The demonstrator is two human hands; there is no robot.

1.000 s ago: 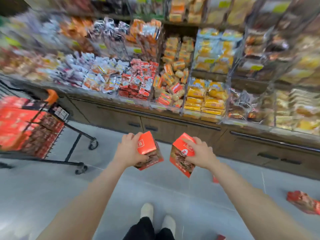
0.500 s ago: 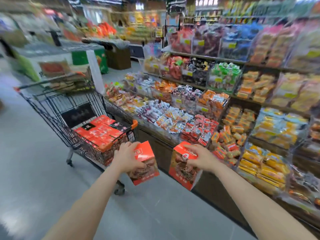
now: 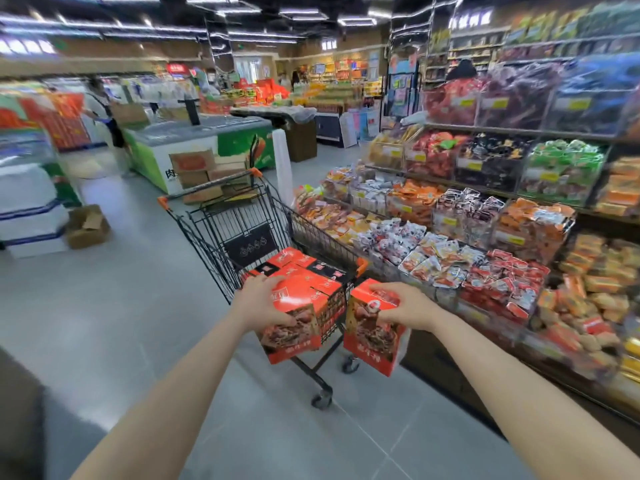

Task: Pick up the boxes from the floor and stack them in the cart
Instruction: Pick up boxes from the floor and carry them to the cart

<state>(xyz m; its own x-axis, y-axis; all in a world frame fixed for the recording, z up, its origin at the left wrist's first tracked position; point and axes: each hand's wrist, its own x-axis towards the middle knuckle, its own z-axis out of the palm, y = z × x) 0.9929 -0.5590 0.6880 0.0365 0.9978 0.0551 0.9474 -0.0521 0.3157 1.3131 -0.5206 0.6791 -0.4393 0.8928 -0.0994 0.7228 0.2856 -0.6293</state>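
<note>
I carry two red boxes with food pictures, one in each hand. My left hand [image 3: 264, 299] grips the top of the left box [image 3: 292, 332], held at the near end of the black wire shopping cart [image 3: 221, 233]. My right hand [image 3: 403, 304] grips the top of the right box [image 3: 375, 341], just right of the cart's near corner. Several matching red boxes [image 3: 298, 266] lie stacked flat inside the cart's near half. The far half of the basket shows bare wire.
Shelves and bins of packaged snacks [image 3: 485, 244] run along the right, close to the cart. Green chest freezers [image 3: 207, 140] and cardboard cartons [image 3: 88, 225] stand ahead on the left. A person [image 3: 104, 112] stands far left. Grey floor [image 3: 121, 306] lies open to the left of the cart.
My view has swung left and up from the shelf toward the aisle. The cart now lies straight ahead and both boxes have come up to its near end.
</note>
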